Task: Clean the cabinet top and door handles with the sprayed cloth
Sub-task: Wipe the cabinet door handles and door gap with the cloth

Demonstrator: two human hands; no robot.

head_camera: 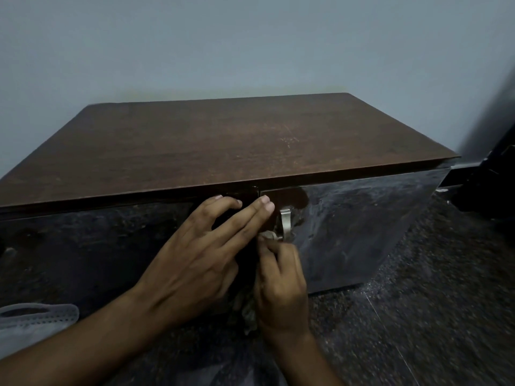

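Observation:
A low cabinet with a brown wooden top [223, 140] and dark glossy doors [362, 224] stands against the wall. A silver handle [285, 222] is fixed to the right door near its inner edge. My right hand [281, 288] grips a crumpled grey cloth [249, 310] and presses a corner of it against the lower end of that handle. My left hand [200, 257] lies flat on the door fronts where the two doors meet, fingers spread, holding nothing. The left door's handle is hidden under my left hand.
A grey-blue wall [250, 45] rises behind the cabinet. Dark speckled floor [418, 316] lies in front and to the right. A dark object [490, 185] stands at the far right. A grey fabric item [30, 321] shows at the lower left.

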